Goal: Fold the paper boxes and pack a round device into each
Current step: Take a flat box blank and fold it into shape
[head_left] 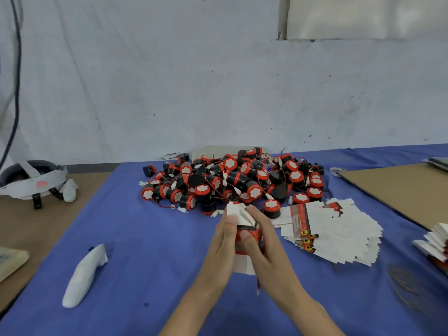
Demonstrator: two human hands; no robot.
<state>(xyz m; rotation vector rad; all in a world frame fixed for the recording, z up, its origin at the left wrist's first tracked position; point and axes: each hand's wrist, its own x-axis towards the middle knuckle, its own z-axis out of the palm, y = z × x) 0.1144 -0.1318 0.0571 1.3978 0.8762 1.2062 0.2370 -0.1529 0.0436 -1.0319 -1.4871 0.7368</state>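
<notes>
A white and red paper box [240,215] is held between both hands above the blue table cloth [150,251]. My left hand [223,246] grips its left side, the thumb lying on a white flap. My right hand [263,241] grips its right side, fingers over the red and black print. The box's far flaps stand open. Beyond the hands lies a big heap of round black and red devices [232,180] with thin wires. One device [271,208] stands alone beside the box. Flat unfolded boxes [334,234] lie fanned out to the right.
A white cloth bundle [84,275] lies at the left front. A grey headset [34,180] sits on the brown table at far left. A cardboard sheet [402,187] and another stack of flat boxes [436,241] are at the right edge.
</notes>
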